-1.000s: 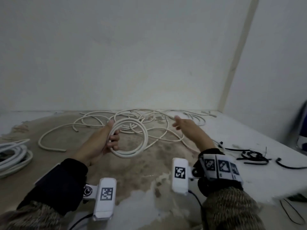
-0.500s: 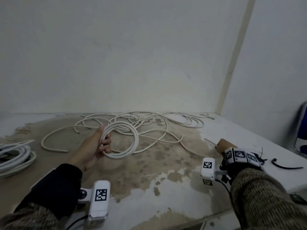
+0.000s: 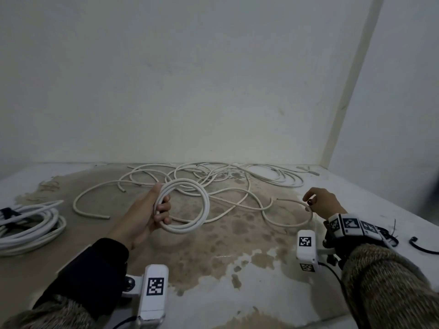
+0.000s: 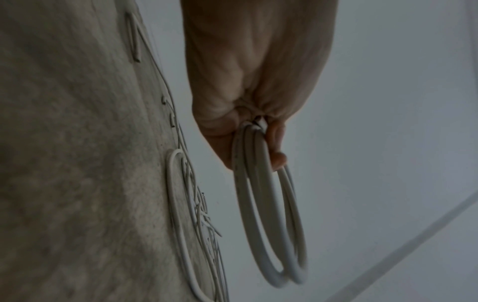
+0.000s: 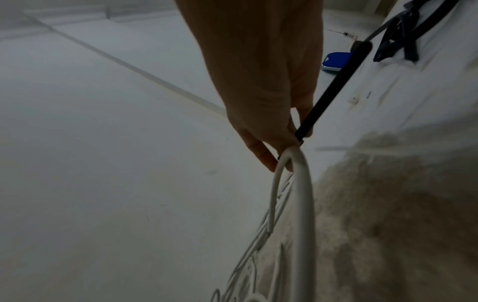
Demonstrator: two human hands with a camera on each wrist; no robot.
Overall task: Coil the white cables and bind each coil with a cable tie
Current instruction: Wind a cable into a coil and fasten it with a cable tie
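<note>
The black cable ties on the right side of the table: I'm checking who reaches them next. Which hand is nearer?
Right. The right hand sits just left of the black cable ties; the left hand holds the coil further left.

Your left grip (image 3: 147, 217) holds white coil (image 3: 187, 207), several loops, raised off counter (image 3: 213, 257). Your right grip (image 3: 320, 203) pinches its loose tail (image 3: 285, 222) plus black cable tie (image 5: 333, 87). Uncoiled cables (image 3: 213, 174) tangled behind.

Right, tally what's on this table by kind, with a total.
White cable coils: 2, the held coil in the left hand and the bundle at far left.
Loose white cable tangle: 1, strands uncountable.
Black cable ties: 2 plain, the held tie in the right hand and the lone tie far right; the heap behind that wrist is uncountable.
Total: 5.
</note>
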